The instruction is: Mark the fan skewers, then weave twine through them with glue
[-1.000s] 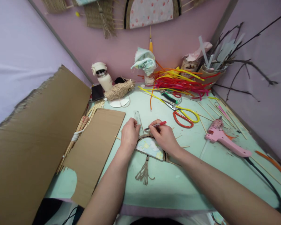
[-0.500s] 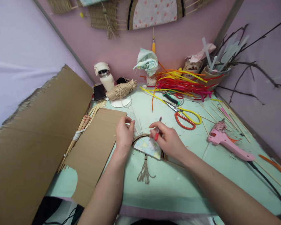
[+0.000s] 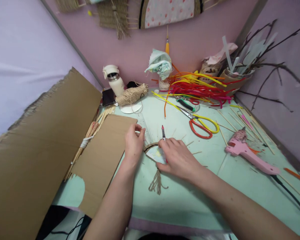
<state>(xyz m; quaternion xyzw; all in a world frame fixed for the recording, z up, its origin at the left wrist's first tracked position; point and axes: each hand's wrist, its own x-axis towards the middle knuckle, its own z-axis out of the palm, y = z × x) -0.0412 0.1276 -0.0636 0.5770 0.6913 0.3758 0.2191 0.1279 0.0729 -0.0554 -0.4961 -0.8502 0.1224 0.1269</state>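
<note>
A small half-round ornament [image 3: 153,153] with pale floral fabric, a black-and-brown rim and thin sticks fanning out lies on the table. A twine tassel [image 3: 158,183] hangs off its straight edge. My right hand [image 3: 177,154] rests over the ornament's right half, hiding much of it. Tucked under its fingers is a pen [image 3: 163,132], its red end pointing away from me. Just left of the ornament, my left hand [image 3: 135,142] has thumb and fingers closed together. Whatever sits in that pinch is hidden.
Cardboard sheets [image 3: 107,146] and bundled sticks [image 3: 83,143] lie left. Scissors [image 3: 202,125], coloured pipe cleaners [image 3: 197,88], a twine skein [image 3: 132,94] and a bottle [image 3: 116,83] stand farther back. A pink glue gun [image 3: 252,156] lies right, below branches in a pot [image 3: 236,80].
My right hand has come down from above the ornament and now lies flatter across its right side, the pen still in it. My left hand stays almost where it was.
</note>
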